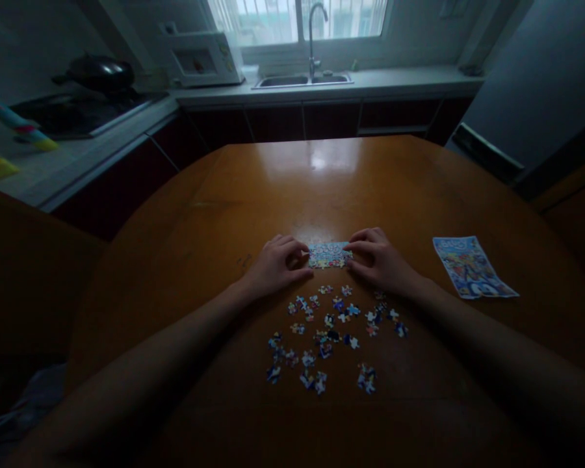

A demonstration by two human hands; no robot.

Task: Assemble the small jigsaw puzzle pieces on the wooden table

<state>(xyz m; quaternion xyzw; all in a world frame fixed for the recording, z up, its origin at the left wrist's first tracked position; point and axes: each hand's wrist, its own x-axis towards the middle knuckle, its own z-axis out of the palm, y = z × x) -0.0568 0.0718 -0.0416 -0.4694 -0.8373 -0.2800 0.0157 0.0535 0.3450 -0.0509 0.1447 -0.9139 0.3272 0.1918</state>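
A joined section of jigsaw puzzle [328,253] lies flat on the wooden table, mostly pale blue with a more colourful strip along its near edge. At its left end, my left hand [279,265] curls with the index finger and thumb at the edge. My right hand [377,261] holds the opposite end in the same way, its fingertips on the right edge. Toward me, between my forearms, many loose jigsaw pieces [329,320] are scattered, some overlapping in small clumps. The lower edge of the joined section looks uneven, with knobs showing.
A printed picture sheet [472,268] lies to the right on the wooden table [316,188]. Beyond the table, a counter [394,77] carries a sink [283,81] with a faucet [312,39] and a microwave [199,58]. A dark wok [100,73] sits on the stove at left.
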